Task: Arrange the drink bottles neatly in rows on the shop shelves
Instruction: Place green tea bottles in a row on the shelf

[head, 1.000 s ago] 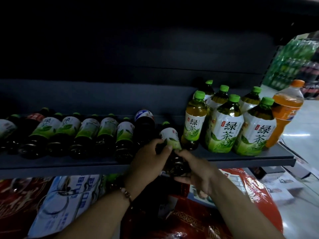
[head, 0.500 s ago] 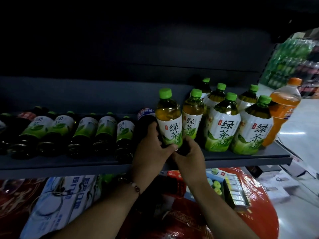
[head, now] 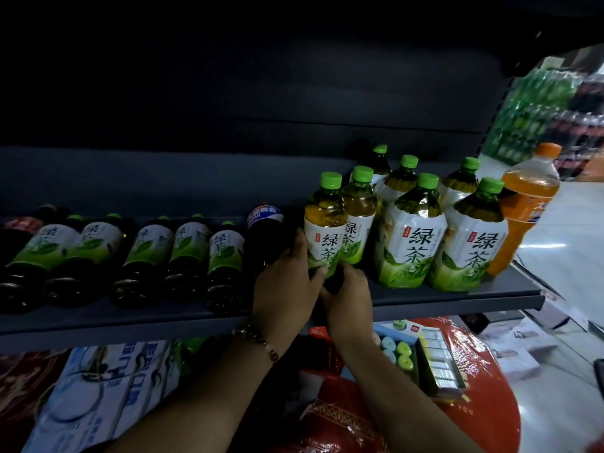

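A dark shop shelf [head: 457,297] holds drink bottles. Near its middle, a small green tea bottle [head: 325,228] with a green cap stands upright on the shelf, held by both hands at its lower half. The left hand [head: 284,289] wraps the bottle's left side, thumb curled across the front of the label. The right hand [head: 348,300] cups the base from the right; its fingers curl behind the bottle, and how they lie there cannot be told. Touching that bottle's right side stands a second small green tea bottle [head: 358,220]. Further right stand larger green tea bottles [head: 413,237] and an orange drink bottle [head: 526,204]. Left of the held bottle, a dark cola bottle [head: 264,237] and a row of tea bottles [head: 147,256] lie on their sides.
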